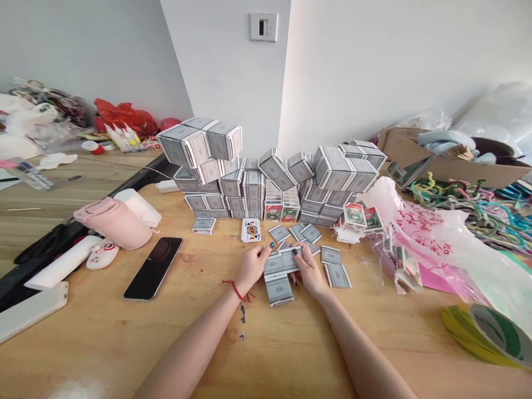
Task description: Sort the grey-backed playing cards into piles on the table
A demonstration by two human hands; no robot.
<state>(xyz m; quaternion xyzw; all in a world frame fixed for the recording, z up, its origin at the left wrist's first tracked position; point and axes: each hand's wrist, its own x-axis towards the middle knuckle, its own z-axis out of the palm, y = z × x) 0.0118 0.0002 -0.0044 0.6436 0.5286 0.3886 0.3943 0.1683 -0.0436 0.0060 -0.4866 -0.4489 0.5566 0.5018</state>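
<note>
Soft, even light fills the scene, bright enough to show the pattern on the cards (285,262) and the outlines of the left hand (251,269) and right hand (311,272). The right wall (394,61) is pale and bright, the left wall (83,44) a duller grey; the light source lies out of view. Shadows on the wooden surface (166,343) are faint and soft-edged. A whitish glare washes its near edge toward the left corner, and the dark phone (153,271) carries a dim reflection. Wide-angle distortion stretches things toward the sides: the tape roll (461,331) by the right edge looks elongated and slightly soft.
</note>
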